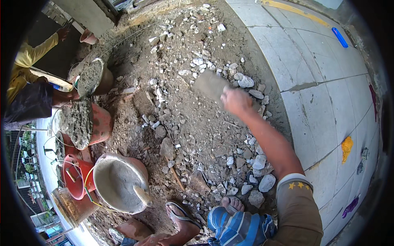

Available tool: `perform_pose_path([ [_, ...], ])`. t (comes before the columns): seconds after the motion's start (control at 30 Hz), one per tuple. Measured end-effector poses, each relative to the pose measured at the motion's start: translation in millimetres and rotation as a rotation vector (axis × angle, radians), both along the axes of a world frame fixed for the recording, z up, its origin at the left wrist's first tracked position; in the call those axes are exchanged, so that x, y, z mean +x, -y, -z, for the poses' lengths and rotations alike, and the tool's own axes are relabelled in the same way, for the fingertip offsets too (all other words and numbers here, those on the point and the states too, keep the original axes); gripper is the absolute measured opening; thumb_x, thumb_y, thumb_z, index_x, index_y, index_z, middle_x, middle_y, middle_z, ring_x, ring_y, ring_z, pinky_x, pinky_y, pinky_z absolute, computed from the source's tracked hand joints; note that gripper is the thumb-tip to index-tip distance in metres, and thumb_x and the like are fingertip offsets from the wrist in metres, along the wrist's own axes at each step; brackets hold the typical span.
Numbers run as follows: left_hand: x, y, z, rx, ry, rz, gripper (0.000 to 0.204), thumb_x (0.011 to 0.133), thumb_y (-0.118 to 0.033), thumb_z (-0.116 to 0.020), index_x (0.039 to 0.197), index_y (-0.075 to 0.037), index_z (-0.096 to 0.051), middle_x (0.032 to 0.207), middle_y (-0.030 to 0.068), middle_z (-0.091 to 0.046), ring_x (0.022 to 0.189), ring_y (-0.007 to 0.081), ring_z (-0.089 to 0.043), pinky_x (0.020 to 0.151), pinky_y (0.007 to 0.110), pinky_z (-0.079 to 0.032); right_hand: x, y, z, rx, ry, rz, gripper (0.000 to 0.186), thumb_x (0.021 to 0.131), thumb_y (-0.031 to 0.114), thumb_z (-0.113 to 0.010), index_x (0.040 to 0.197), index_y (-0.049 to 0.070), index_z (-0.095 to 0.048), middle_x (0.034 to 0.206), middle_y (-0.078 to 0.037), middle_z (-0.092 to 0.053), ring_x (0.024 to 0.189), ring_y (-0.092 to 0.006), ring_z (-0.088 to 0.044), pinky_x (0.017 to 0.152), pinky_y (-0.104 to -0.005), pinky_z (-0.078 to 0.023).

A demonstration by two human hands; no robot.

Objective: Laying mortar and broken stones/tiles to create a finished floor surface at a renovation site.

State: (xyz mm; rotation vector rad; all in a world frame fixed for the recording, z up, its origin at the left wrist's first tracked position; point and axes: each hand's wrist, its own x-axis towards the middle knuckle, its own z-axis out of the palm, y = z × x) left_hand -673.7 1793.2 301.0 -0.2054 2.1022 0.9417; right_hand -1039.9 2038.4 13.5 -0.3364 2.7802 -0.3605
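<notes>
My right hand [237,101] reaches out over the rubble ground, its fingers closed around a flat rectangular plastering trowel [208,85]. Grey mortar coats the trowel's face, and its handle is hidden under my fingers. Both hand and tool look slightly smeared. Beneath and around the blade lie soil and white broken stones [246,81]. My left hand is out of the picture. Near my feet stands a bucket [141,164] of grey cement mix, with a wooden-handled tool [142,195] sticking out of it.
Pale floor tiles [303,102] border the ground on the right, with a yellow level [295,11] at the far end. Mortar-filled buckets [102,121] line the left, beside a red pail [78,176]. A co-worker in a yellow sleeve [39,53] is at these buckets.
</notes>
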Motion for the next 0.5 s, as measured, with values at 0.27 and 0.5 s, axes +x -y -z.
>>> perform_pose_path([
  [0.27,-6.6,10.4,-2.1,-0.226,-0.162,-0.021,0.060,0.086,-0.032,-0.073,0.137,-0.009,-0.053,0.110,0.0185,-0.065,0.099,0.0379,-0.064,0.089,0.046,-0.050,-57.0,-51.7,5.2,-0.127,-0.069,0.261,0.037,0.090,0.036,-0.063,0.115,0.008,-0.066,0.112,-0.021,-0.069,0.102,-0.0388,-0.067,0.088,-0.0490,-0.053],
  [0.5,-69.2,-4.9,3.9,-0.099,-0.095,0.141,0.066,0.084,-0.037,-0.075,0.140,-0.013,-0.051,0.120,0.0187,-0.063,0.110,0.0375,-0.060,0.096,0.048,-0.046,99.5,35.9,-13.0,-0.901,0.289,0.370,0.043,0.088,0.040,-0.068,0.108,0.002,-0.068,0.084,-0.014,-0.069,0.070,-0.0245,-0.066,0.063,-0.0367,-0.052],
])
